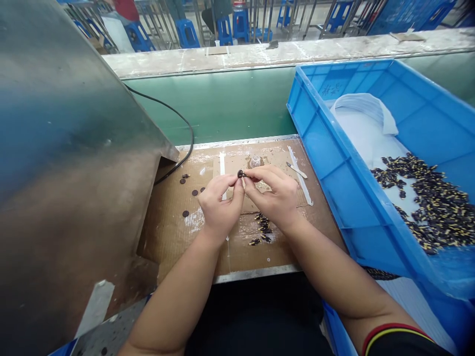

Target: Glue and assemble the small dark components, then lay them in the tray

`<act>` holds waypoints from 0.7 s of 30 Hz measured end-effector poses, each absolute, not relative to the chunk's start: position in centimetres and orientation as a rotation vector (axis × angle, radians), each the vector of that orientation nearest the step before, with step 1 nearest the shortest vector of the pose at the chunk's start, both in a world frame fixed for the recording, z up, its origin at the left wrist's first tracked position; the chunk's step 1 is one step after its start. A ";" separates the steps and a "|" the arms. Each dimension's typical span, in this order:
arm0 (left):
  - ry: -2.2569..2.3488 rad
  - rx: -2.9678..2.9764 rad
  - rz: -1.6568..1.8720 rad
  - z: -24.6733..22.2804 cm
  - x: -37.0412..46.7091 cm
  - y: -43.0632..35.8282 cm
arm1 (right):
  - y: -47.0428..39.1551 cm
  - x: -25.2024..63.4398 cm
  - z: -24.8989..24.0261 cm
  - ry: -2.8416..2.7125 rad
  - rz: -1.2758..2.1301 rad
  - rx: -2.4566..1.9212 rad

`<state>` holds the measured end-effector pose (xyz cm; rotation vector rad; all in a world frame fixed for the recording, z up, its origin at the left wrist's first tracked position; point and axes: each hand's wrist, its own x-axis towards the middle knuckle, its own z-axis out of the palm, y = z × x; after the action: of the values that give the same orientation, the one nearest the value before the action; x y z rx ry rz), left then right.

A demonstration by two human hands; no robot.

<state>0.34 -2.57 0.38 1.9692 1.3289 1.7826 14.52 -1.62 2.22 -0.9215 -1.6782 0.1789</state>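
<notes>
My left hand [221, 201] and my right hand [275, 193] meet above the cardboard-covered bench. Between their fingertips is a small dark round disc [240, 174], pinched by the left fingers. The right fingers close on a thin dark piece [245, 175] that meets the disc; whether the two are joined I cannot tell. Below my right hand lies a loose row of small black parts with yellow ends [264, 228]. Several dark discs [185, 213] lie on the cardboard [170, 232] left of my left hand.
A big blue crate [319, 143] at the right holds a pile of black-and-yellow parts [441, 202] and white foam sheet [358, 123]. A metal machine housing [74, 163] with a black cable [178, 111] stands left. A small knife-like tool [297, 170] lies beyond my right hand.
</notes>
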 end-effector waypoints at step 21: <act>1.251 1.603 1.693 0.5 1.0 -2.9 | -1.9 14.4 2.6 -1.630 0.297 -0.969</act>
<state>1.00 -2.93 0.47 1.6026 1.2512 1.6927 14.37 -1.94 2.56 -0.9688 -1.6296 0.2967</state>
